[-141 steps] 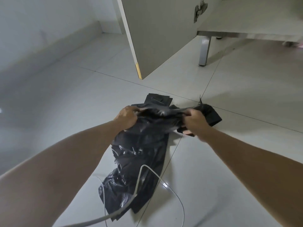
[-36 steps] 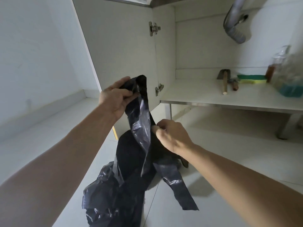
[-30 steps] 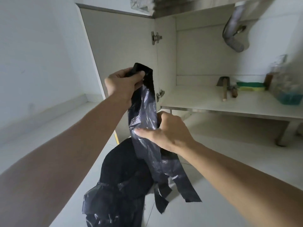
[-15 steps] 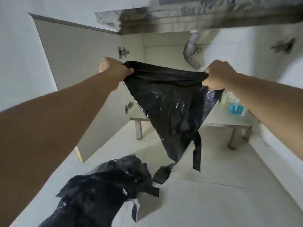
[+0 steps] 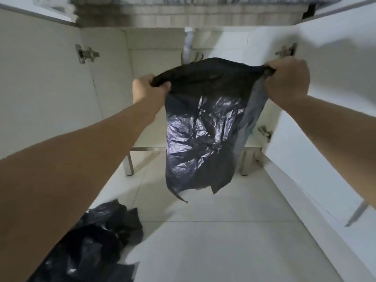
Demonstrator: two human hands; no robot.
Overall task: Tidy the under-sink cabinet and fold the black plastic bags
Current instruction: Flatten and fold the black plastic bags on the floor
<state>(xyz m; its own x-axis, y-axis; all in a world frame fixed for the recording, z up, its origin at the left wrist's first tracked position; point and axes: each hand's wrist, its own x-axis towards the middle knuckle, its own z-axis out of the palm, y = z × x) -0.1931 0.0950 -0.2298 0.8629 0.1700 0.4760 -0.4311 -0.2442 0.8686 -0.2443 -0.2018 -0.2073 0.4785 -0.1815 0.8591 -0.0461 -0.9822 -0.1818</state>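
In front of the open under-sink cabinet (image 5: pixel 114 98), the left hand (image 5: pixel 147 89) and right hand (image 5: pixel 288 78) pinched shut on a black plastic bag's (image 5: pixel 203 135) top corners, spreading it midair; laying it flat to fold likely came next, beside the crumpled bags (image 5: pixel 97 245) on the floor.

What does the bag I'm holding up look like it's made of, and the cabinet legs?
Held bag: thin black plastic film, by its glossy crinkles and see-through right edge. Cabinet legs: probably brushed or polished metal, by their silvery sheen.
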